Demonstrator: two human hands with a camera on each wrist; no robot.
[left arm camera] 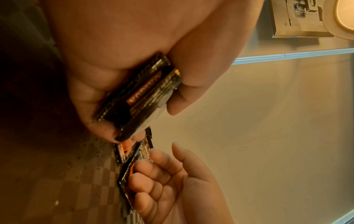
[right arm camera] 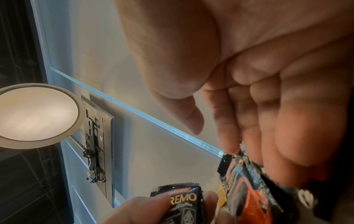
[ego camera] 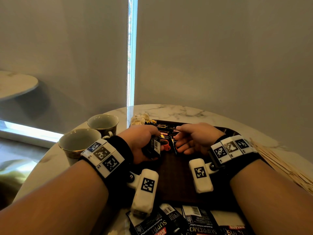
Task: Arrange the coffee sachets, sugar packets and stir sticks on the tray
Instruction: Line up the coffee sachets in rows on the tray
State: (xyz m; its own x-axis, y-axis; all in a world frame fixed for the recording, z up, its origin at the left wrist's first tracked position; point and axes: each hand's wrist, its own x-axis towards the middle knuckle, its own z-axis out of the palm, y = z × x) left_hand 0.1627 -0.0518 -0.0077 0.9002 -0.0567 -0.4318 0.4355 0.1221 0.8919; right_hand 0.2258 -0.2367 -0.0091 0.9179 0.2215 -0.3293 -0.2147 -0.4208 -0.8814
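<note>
Your left hand (ego camera: 140, 141) grasps a small stack of glossy black coffee sachets (ego camera: 152, 146) over the dark wooden tray (ego camera: 174, 177) on the round marble counter (ego camera: 169, 111). Your right hand (ego camera: 194, 139) hangs loosely curled, fingertips touching a crinkled sachet on the tray (ego camera: 174, 141). More flat sachets (ego camera: 186, 219) lie at 6 o'clock, thin wooden stir sticks (ego camera: 279, 163) at 3 o'clock, pale sugar packets (ego camera: 139, 119) at 11 o'clock, two ceramic cups (ego camera: 77, 143) at 9 o'clock.

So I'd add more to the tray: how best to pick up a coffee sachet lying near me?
Probably pinch a loose sachet by its barcode end, coming from above on the tray side; it lies flat, overlapping its neighbours, and the right hand looks free.
</note>
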